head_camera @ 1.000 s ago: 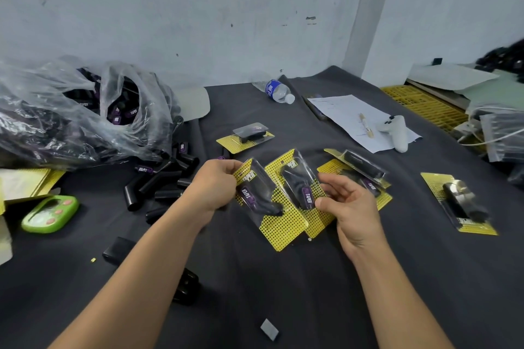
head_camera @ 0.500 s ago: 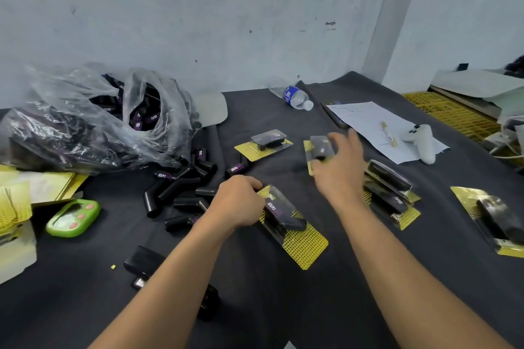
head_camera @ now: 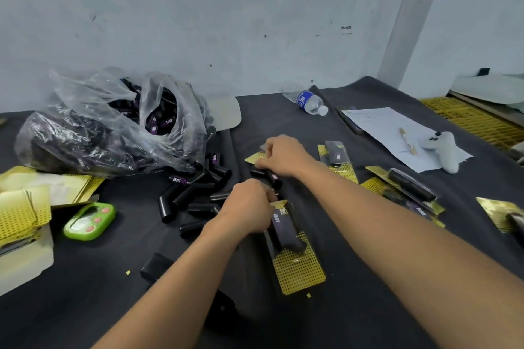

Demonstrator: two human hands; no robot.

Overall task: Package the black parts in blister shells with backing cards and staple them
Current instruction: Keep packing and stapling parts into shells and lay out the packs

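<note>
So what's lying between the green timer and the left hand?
Loose black parts on the dark cloth, between green timer and left hand; head view.

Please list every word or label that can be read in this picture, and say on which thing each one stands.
"TAPER": purple label on a black part in the plastic bag.
"TAPER": label on a loose black part beside the bag.
"TAPER": on the packed part at the left hand.
Too blurred to read: water bottle label, paper sheet.
</note>
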